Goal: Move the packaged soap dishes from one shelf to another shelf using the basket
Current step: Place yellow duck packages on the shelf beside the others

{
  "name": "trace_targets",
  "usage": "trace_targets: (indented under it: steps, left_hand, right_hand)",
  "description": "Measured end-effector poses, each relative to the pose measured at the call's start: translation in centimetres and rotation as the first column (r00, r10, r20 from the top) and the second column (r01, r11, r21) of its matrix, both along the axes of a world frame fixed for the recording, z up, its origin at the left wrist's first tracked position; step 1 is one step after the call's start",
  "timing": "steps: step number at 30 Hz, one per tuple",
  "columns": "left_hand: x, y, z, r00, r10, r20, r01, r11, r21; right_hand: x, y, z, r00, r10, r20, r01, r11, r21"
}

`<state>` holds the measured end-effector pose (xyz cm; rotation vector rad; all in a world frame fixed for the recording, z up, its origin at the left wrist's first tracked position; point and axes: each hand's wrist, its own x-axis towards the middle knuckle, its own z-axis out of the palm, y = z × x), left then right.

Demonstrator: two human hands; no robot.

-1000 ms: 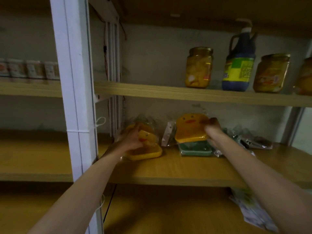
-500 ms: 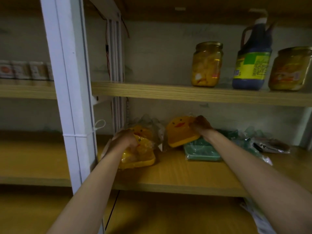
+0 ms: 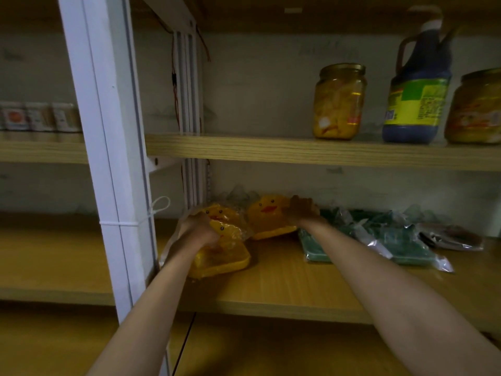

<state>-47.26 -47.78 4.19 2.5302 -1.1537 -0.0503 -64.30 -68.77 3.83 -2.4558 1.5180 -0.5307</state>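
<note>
1. The left hand [image 3: 199, 230] is curling its fingers over the top of a yellow duck soap dish [image 3: 225, 253] in clear wrap, gripping it where it is lying on the wooden middle shelf [image 3: 284, 283], just beside the white upright post [image 3: 108, 147].
2. The right hand [image 3: 301, 210] is gripping the right edge of a second yellow duck dish [image 3: 267, 217] (its duck face is turned toward the camera), which is tilting up off the shelf at the back.
3. Green packaged dishes [image 3: 390, 240] are lying flat on the same shelf, to the right of the right forearm, with their plastic wrap crinkling at the edges.
4. A dark packet [image 3: 452, 236] is resting further right, near the green ones.
5. On the upper shelf [image 3: 271, 147] a jar of yellow preserves [image 3: 339, 101] is standing upright, with a blue bottle with a green label [image 3: 417, 88] beside it and another jar [image 3: 474, 107] at the frame's right edge.
6. Small labelled boxes [image 3: 38, 116] are sitting in a row on the shelf left of the post.
</note>
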Motion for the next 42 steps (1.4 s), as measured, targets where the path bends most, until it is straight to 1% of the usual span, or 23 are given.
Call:
trace_targets:
  steps: [2,4,7,11,13,16,19,20,22,23,24,26,27,28,30,32,33,35,37,40,42]
  left_hand:
    - [0.3,-0.1,-0.2,1.000,-0.005,-0.006,0.005,1.000,-0.008]
    - [0.5,-0.2,-0.4,1.000,-0.010,-0.014,0.010,1.000,-0.017]
    - [0.9,-0.4,-0.8,1.000,-0.010,-0.020,0.009,0.999,-0.034]
    - [1.0,-0.9,-1.0,0.999,-0.026,-0.035,0.025,0.999,-0.024]
    - [0.9,-1.4,-1.0,0.998,-0.059,-0.022,0.059,0.998,-0.017]
    - [0.4,-2.1,-1.3,0.993,-0.117,0.003,0.117,0.993,-0.023]
    - [-0.4,-2.7,-1.2,0.985,-0.175,-0.007,0.174,0.981,-0.085]
    - [-0.4,-3.0,-1.2,0.980,-0.196,-0.019,0.193,0.976,-0.100]
    - [-0.5,-3.3,-1.1,0.973,-0.226,-0.041,0.222,0.970,-0.099]
    - [-0.4,-3.4,-1.0,0.970,-0.237,-0.048,0.232,0.968,-0.094]
    - [-0.3,-3.4,-0.9,0.967,-0.247,-0.061,0.241,0.966,-0.092]
    - [0.0,-3.2,-0.6,0.959,-0.270,-0.091,0.261,0.960,-0.104]
    - [0.1,-3.0,-0.5,0.957,-0.276,-0.095,0.266,0.958,-0.108]
    - [0.2,-2.9,-0.4,0.957,-0.278,-0.081,0.269,0.957,-0.114]
    - [0.1,-2.5,-0.2,0.977,-0.208,0.040,0.210,0.976,-0.047]
    - [-0.4,-1.9,-0.2,0.984,-0.073,0.165,0.065,0.996,0.056]
    - [-0.6,-1.8,-0.3,0.981,-0.024,0.192,0.009,0.997,0.078]
    - [-0.9,-1.2,-0.6,0.990,-0.003,0.143,-0.007,0.998,0.070]
    - [-1.1,-0.9,-1.3,0.996,-0.067,0.063,0.066,0.998,0.009]
    - [-1.3,-0.4,-2.3,0.990,-0.130,0.055,0.135,0.987,-0.088]
    - [-1.5,-0.2,-2.6,0.987,-0.156,0.037,0.159,0.978,-0.133]
  right_hand:
    - [0.4,-0.4,-0.3,0.999,-0.007,-0.036,0.007,1.000,-0.001]
    - [0.9,-0.8,-0.9,0.998,-0.031,-0.059,0.029,0.999,-0.046]
    - [1.8,-1.2,-1.4,0.982,-0.047,-0.184,0.025,0.993,-0.119]
    - [1.8,-1.7,-1.8,0.918,-0.108,-0.381,0.012,0.969,-0.246]
    - [1.4,-2.2,-2.4,0.892,-0.147,-0.428,0.011,0.953,-0.304]
    - [0.0,-2.6,-2.6,0.891,-0.175,-0.419,0.038,0.948,-0.316]
    - [-1.5,-2.4,-2.0,0.927,-0.168,-0.335,0.037,0.930,-0.366]
    - [-2.0,-2.1,-1.7,0.944,-0.136,-0.301,0.006,0.918,-0.396]
    - [-2.9,-1.4,-1.0,0.967,0.005,-0.254,-0.121,0.889,-0.441]
    - [-3.3,-0.8,-0.6,0.961,0.105,-0.257,-0.209,0.883,-0.421]
    - [-3.8,0.1,-0.1,0.944,0.211,-0.253,-0.293,0.891,-0.348]
    - [-4.4,1.6,0.2,0.895,0.380,-0.231,-0.407,0.910,-0.078]
    - [-4.5,2.1,0.0,0.870,0.435,-0.234,-0.441,0.897,0.028]
    - [-4.6,2.3,-0.4,0.847,0.469,-0.249,-0.466,0.882,0.075]
    - [-4.6,2.1,-1.2,0.841,0.478,-0.253,-0.483,0.874,0.045]
    - [-4.6,1.8,-1.8,0.860,0.461,-0.221,-0.474,0.880,-0.009]
    - [-4.5,1.7,-2.1,0.870,0.448,-0.207,-0.462,0.887,-0.021]
    - [-4.3,1.6,-2.5,0.881,0.435,-0.187,-0.449,0.892,-0.045]
    - [-4.1,1.7,-2.9,0.887,0.421,-0.189,-0.439,0.896,-0.066]
    - [-3.9,2.2,-3.3,0.893,0.397,-0.214,-0.427,0.896,-0.121]
    - [-3.9,2.3,-3.5,0.898,0.378,-0.225,-0.411,0.903,-0.121]
